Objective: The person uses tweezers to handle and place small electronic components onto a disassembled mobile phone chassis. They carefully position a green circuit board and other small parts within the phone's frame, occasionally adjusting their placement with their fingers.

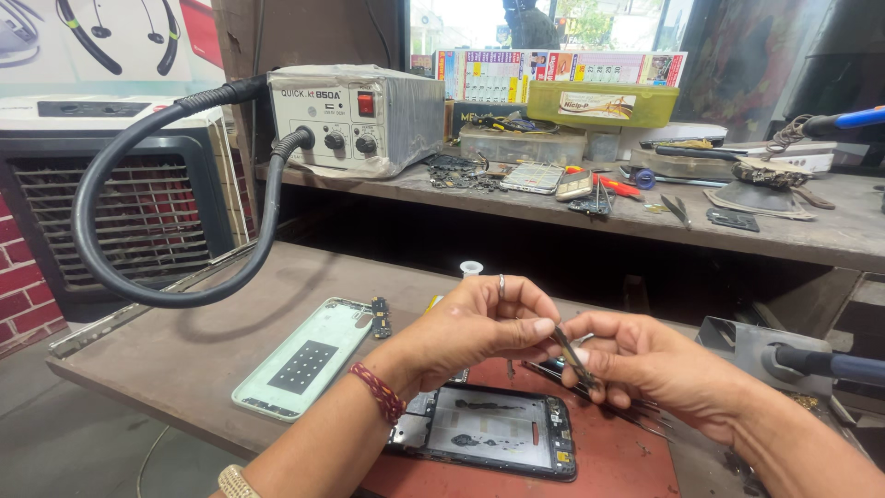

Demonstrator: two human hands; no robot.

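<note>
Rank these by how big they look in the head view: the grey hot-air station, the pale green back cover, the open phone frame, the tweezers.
1. Hot-air station, though it sits farther back.
2. and 3. Phone frame and back cover look alike; no ranking.
4. Tweezers, pinched between the left hand and right hand.

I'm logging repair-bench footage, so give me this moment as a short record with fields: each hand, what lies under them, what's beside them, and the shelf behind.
left hand: fingers pinched at the tip of the tweezers
right hand: holds the tweezers, grip closed
under hands: opened phone frame, dark, on a red mat
left of it: pale green back cover, lying flat
workbench: grey, worn
shelf behind: hot-air station with black hose
</note>
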